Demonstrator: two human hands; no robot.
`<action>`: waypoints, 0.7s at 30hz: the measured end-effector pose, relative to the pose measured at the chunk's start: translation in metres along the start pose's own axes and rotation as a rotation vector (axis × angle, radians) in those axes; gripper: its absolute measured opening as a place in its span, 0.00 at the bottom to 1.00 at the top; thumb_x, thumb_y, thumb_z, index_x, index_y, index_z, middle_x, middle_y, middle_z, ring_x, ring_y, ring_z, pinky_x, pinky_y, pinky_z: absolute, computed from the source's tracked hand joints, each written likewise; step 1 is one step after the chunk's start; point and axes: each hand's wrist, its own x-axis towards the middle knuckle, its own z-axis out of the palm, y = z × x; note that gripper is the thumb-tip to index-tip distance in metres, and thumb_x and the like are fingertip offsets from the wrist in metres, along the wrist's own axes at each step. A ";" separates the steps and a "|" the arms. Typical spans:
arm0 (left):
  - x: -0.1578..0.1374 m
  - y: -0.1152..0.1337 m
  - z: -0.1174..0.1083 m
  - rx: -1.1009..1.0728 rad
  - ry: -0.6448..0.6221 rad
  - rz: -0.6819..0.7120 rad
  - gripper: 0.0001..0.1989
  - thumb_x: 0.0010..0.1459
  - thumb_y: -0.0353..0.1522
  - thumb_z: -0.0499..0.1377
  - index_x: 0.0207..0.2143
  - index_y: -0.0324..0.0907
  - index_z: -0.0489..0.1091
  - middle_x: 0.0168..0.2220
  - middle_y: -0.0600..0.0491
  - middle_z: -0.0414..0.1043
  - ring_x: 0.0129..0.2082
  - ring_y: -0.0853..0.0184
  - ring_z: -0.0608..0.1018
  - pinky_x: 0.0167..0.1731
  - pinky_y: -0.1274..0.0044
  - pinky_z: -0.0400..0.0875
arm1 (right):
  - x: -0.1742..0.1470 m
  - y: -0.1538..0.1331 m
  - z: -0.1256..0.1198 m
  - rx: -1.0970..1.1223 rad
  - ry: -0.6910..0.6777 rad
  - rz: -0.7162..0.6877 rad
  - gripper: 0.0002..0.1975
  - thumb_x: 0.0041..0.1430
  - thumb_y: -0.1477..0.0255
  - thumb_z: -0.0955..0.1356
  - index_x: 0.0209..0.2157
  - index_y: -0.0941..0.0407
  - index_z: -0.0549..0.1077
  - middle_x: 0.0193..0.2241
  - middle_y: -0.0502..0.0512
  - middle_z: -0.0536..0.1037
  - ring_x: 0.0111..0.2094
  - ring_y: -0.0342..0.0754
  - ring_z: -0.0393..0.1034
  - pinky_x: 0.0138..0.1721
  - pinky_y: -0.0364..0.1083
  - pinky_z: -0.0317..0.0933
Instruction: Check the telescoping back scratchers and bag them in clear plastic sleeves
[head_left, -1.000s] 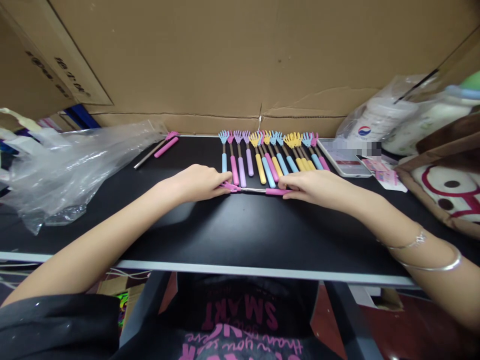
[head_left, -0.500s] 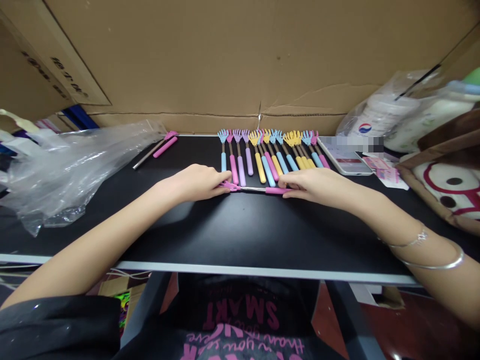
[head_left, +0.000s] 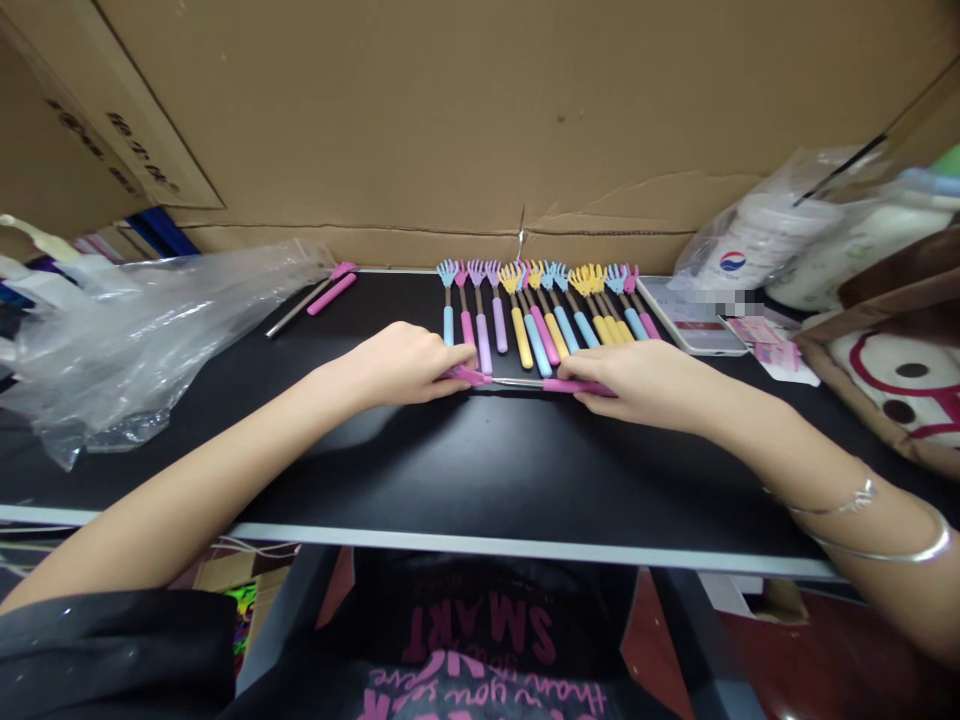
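Level across the middle of the black table, a pink back scratcher (head_left: 517, 382) with a silver rod is stretched between my two hands. My left hand (head_left: 412, 365) pinches its pink claw head. Around the pink handle, at the other end, the fingers of my right hand (head_left: 634, 380) are closed. Just beyond lies a row of back scratchers (head_left: 525, 330) in blue, pink, purple and yellow, claws towards the cardboard. Some of their handle ends are hidden behind my hands.
At the left, a pink claw piece with a rod (head_left: 300, 305) and a loose pink handle (head_left: 332, 294) lie by a clear plastic bag (head_left: 150, 340). To the right are a phone (head_left: 694, 320), a bagged cup (head_left: 765, 240) and a brown-edged bag (head_left: 885, 370). A cardboard wall (head_left: 450, 120) stands behind.
Both hands have shifted slightly right with the pink back scratcher. My right fingers now wrap further along the handle. The row has not moved.
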 end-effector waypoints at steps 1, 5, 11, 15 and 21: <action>0.000 -0.001 0.000 -0.004 0.039 -0.013 0.20 0.68 0.45 0.46 0.44 0.45 0.72 0.25 0.52 0.75 0.25 0.64 0.77 0.22 0.76 0.49 | 0.000 0.001 0.000 -0.006 0.030 -0.010 0.07 0.60 0.70 0.62 0.36 0.54 0.70 0.33 0.53 0.79 0.30 0.47 0.72 0.27 0.43 0.52; 0.003 -0.004 -0.001 -0.040 0.208 -0.063 0.23 0.68 0.47 0.45 0.40 0.46 0.75 0.26 0.51 0.75 0.28 0.65 0.77 0.22 0.76 0.49 | 0.002 0.004 0.003 -0.037 0.151 -0.019 0.10 0.64 0.66 0.60 0.36 0.55 0.71 0.32 0.55 0.78 0.32 0.48 0.72 0.29 0.44 0.54; 0.005 -0.009 0.001 -0.126 0.276 -0.007 0.23 0.68 0.46 0.47 0.36 0.44 0.76 0.29 0.51 0.74 0.31 0.67 0.75 0.25 0.78 0.53 | 0.003 0.014 0.001 0.093 0.045 -0.002 0.18 0.68 0.58 0.57 0.40 0.53 0.71 0.27 0.51 0.76 0.25 0.45 0.68 0.26 0.43 0.51; 0.004 -0.020 -0.001 -0.216 0.146 -0.065 0.22 0.67 0.48 0.46 0.39 0.47 0.76 0.27 0.54 0.73 0.29 0.68 0.74 0.25 0.78 0.51 | -0.002 0.032 -0.009 0.275 -0.098 0.062 0.20 0.67 0.54 0.56 0.42 0.51 0.70 0.26 0.50 0.74 0.24 0.44 0.66 0.26 0.43 0.52; -0.004 -0.059 -0.007 -0.444 -0.015 -0.137 0.23 0.65 0.49 0.48 0.29 0.44 0.71 0.23 0.58 0.71 0.23 0.72 0.70 0.28 0.80 0.54 | -0.015 0.071 -0.022 0.611 -0.271 0.150 0.22 0.65 0.51 0.58 0.35 0.54 0.69 0.26 0.52 0.73 0.27 0.45 0.66 0.33 0.46 0.60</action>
